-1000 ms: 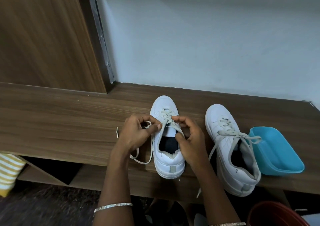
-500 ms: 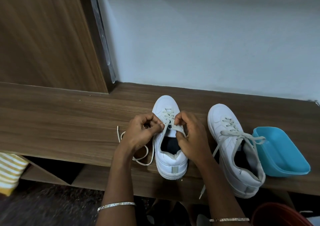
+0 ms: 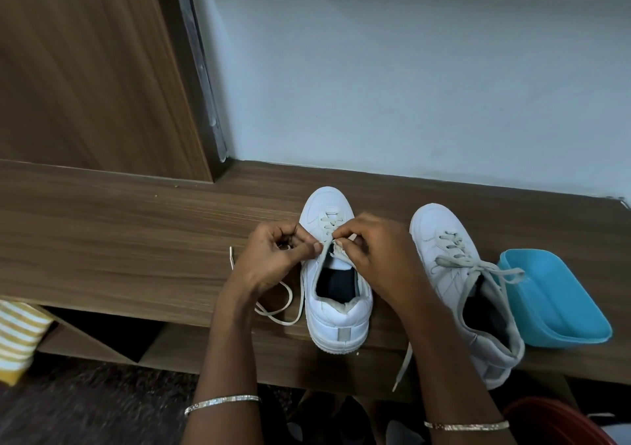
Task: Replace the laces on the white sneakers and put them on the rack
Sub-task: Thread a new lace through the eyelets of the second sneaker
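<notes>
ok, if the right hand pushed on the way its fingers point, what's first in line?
Probably the left hand: its thumb lies just across the lace from the right hand, over the left sneaker. Depth is unclear.

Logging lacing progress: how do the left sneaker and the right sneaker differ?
The left hand and right hand pinch the left sneaker's lace; the right sneaker is untouched. The left sneaker is laced only near the toe, the right sneaker higher. The left sneaker's lace trails leftward; the right sneaker's reaches the blue tray. Both are white, toes toward the wall.
</notes>
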Demonstrator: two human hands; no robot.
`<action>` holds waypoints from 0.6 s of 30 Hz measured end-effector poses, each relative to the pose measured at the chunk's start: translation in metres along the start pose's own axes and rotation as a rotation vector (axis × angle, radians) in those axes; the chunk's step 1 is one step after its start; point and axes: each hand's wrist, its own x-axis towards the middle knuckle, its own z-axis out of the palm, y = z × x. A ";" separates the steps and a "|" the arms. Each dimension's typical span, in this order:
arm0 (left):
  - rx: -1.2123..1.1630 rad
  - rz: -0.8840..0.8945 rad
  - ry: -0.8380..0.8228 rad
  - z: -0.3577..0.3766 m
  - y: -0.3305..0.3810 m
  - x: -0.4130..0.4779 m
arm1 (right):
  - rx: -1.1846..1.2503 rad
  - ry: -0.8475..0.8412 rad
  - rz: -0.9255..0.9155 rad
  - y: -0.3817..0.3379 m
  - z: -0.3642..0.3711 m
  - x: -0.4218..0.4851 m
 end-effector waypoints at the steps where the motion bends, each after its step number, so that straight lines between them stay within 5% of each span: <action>1: -0.003 0.008 -0.005 0.000 0.001 -0.001 | -0.061 -0.019 -0.016 -0.003 -0.002 0.002; 4: -0.013 0.036 -0.014 -0.002 0.002 -0.002 | -0.134 -0.054 0.002 -0.005 0.001 0.006; 9: -0.030 0.049 -0.014 -0.006 0.000 -0.002 | 0.209 -0.029 0.096 0.006 0.008 0.003; 18: -0.078 -0.013 -0.086 -0.007 0.001 -0.002 | 0.270 0.080 0.110 0.007 0.015 0.001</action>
